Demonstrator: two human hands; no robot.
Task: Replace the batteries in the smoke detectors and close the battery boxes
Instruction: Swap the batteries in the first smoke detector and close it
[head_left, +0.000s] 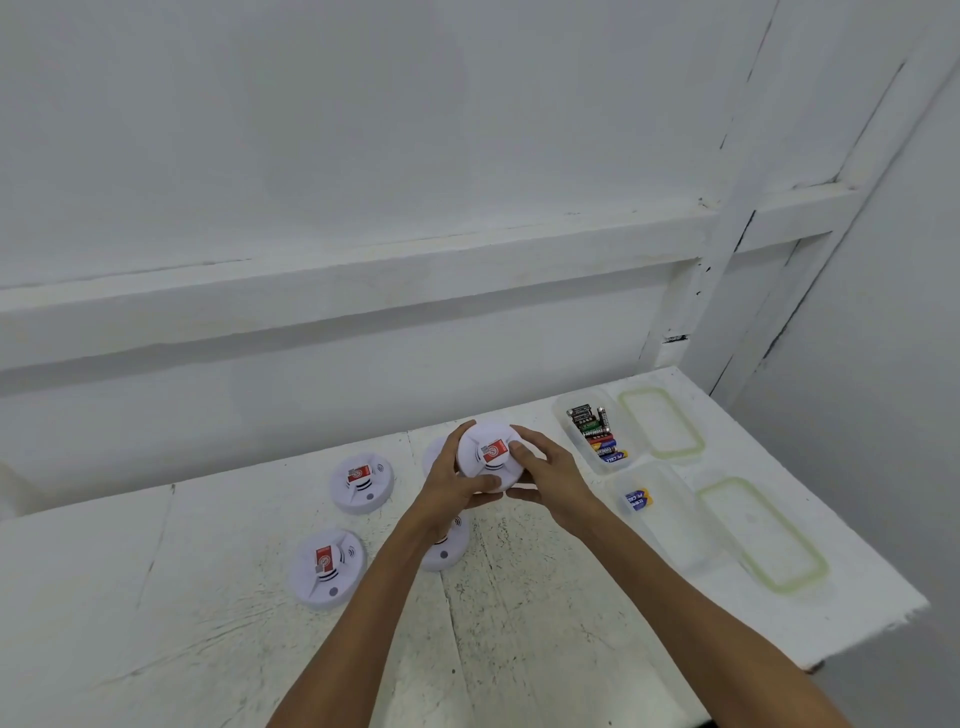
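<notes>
In the head view, you hold one smoke detector (491, 457) up off the white surface (519, 613) with both hands. Its face, with the red label, is tilted toward you. Your left hand (449, 486) grips its left edge, fingers (464, 430) curled over the far rim and the thumb on the near side. Your right hand (553, 480) grips the right edge, its fingers likewise curled onto the rim.

Two more detectors lie face up to your left, the far-left detector (362, 480) and the near-left detector (326, 566). A half-hidden detector (448, 548) lies under your left wrist. A white round shape (432, 457) shows behind your left hand, and what it is cannot be told.

To your right stands the full battery box (595, 434), clear and packed with mixed batteries. Nearer to you is the second box (638, 500), holding blue batteries. Beside each box lies a green-rimmed lid, the far lid (660, 423) and the near lid (761, 535).
</notes>
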